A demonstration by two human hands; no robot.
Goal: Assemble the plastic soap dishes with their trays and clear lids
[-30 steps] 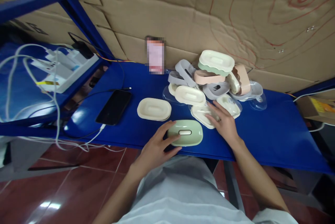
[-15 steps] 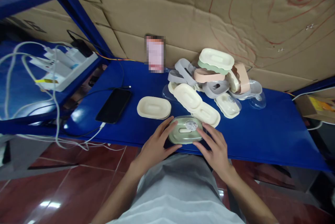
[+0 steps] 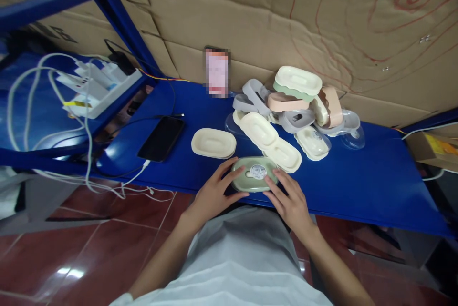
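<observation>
A green soap dish [image 3: 244, 183] under a clear cover lies at the front edge of the blue table, a round printed sticker [image 3: 258, 171] on its top. My left hand [image 3: 216, 187] grips its left end between thumb and fingers. Around the right end are the fingers of my right hand [image 3: 290, 196], one fingertip at the sticker's edge. Just behind the dish are two cream trays [image 3: 259, 129] that overlap, and to the left sits a single cream tray [image 3: 213, 143].
At the back is a pile of cream, grey and pink soap dish parts [image 3: 296, 120] with clear covers [image 3: 353, 137]. A black phone [image 3: 161, 138] with a cable lies left, near a loaded power strip [image 3: 114, 91]. Another phone [image 3: 216, 72] leans on the cardboard wall [image 3: 250, 10].
The sticker sits slightly further left on the dish, and my right fingers have shifted a little left with it. Both hands stay on the dish. The camera view has moved slightly.
</observation>
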